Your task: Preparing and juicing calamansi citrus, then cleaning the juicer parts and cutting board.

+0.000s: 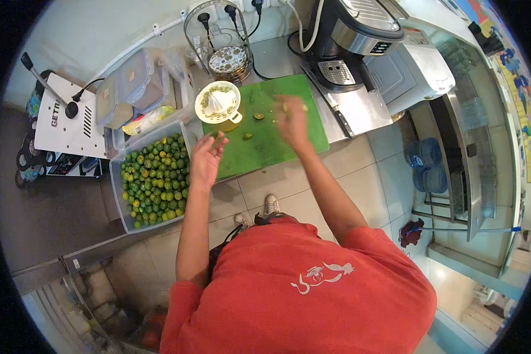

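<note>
My left hand (207,161) is raised by the left edge of a green cutting board (272,150), palm up, with a small green citrus piece (217,136) at its fingertips. Just beyond it stands a pale yellow citrus juicer (217,102), its white ridged cone ringed with pulp and seeds. Over the board's right half is my right hand (290,121), blurred, near yellowish citrus bits; whether it grips one is unclear. A cut citrus half (259,116) and a green citrus piece (247,136) lie between the hands.
A clear plastic bin (117,190) full of small green citrus fruits (155,177) stands at left. A black-handled knife (340,116) lies right of the board, before an espresso machine (354,40). Lidded containers (135,82) and a wire rack (230,62) line the back.
</note>
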`<act>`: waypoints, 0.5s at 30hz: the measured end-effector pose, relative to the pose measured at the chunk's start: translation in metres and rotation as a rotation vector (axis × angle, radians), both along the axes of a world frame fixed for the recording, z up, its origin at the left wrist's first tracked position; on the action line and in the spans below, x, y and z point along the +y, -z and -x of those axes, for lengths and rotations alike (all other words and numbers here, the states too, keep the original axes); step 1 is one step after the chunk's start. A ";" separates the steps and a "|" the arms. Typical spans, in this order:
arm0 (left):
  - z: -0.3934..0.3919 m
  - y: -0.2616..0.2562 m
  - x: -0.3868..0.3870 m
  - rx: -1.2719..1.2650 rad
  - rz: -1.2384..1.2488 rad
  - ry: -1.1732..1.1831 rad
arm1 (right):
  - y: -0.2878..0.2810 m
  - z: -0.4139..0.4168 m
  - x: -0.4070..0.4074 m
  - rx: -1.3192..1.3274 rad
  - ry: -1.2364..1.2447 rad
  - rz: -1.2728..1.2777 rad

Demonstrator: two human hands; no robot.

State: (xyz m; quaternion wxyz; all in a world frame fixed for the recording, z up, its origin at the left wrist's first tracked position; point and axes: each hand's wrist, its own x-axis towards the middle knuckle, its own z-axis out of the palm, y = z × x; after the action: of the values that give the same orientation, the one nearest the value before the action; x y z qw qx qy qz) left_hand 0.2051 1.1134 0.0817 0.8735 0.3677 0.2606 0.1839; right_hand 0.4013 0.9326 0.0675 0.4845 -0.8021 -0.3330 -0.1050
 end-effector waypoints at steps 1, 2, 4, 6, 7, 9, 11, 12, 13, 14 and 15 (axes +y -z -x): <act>0.001 0.004 -0.004 0.000 0.000 -0.005 | 0.019 -0.014 -0.017 0.055 0.213 0.026; 0.002 0.011 -0.007 0.033 0.083 0.032 | 0.040 -0.029 -0.033 0.071 0.250 0.089; -0.003 0.013 -0.016 0.103 0.210 0.071 | 0.054 -0.033 -0.038 0.088 0.284 0.151; -0.004 0.031 -0.011 0.117 0.193 0.112 | 0.066 -0.023 -0.029 0.005 0.124 0.215; -0.007 0.038 -0.010 0.129 0.177 0.165 | 0.068 -0.020 -0.019 0.004 0.121 0.213; -0.012 0.048 -0.008 0.179 0.190 0.153 | 0.075 -0.010 0.004 0.015 -0.030 0.248; -0.016 0.052 -0.011 0.230 0.198 0.146 | 0.068 0.002 0.022 -0.002 -0.097 0.274; -0.017 0.054 -0.014 0.265 0.151 0.117 | 0.064 0.007 0.028 -0.020 -0.159 0.302; -0.018 0.056 -0.017 0.300 0.105 0.086 | 0.059 0.011 0.032 -0.019 -0.160 0.298; -0.017 0.058 -0.019 0.301 0.102 0.084 | 0.055 0.015 0.035 -0.045 -0.196 0.326; -0.017 0.061 -0.021 0.330 0.107 0.048 | 0.055 0.018 0.037 -0.074 -0.233 0.354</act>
State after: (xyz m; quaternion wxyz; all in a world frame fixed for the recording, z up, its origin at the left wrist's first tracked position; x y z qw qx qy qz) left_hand 0.2223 1.0928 0.0208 0.8414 0.3522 0.4008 0.0860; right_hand 0.3833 0.9697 0.0126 0.3326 -0.8263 -0.4541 -0.0175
